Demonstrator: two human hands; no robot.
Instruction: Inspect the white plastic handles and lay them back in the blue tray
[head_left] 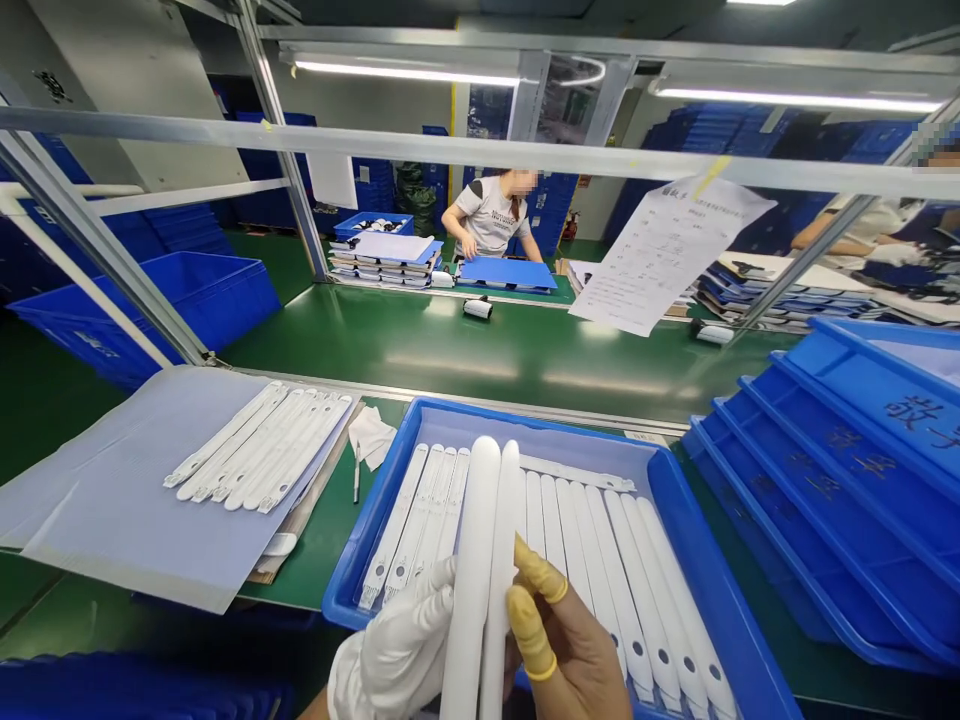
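Note:
My left hand, in a white glove, and my right hand, with yellow finger cots on thumb and forefinger, both grip two long white plastic strips held upright side by side. They hang over the near edge of a blue tray filled with a row of several similar white strips. On the left, several more white strips lie in a row on a pale grey sheet.
A stack of blue trays stands at the right. A green conveyor belt runs across the middle. A blue bin sits at the left. A person works at the far bench; a paper sheet hangs from the frame.

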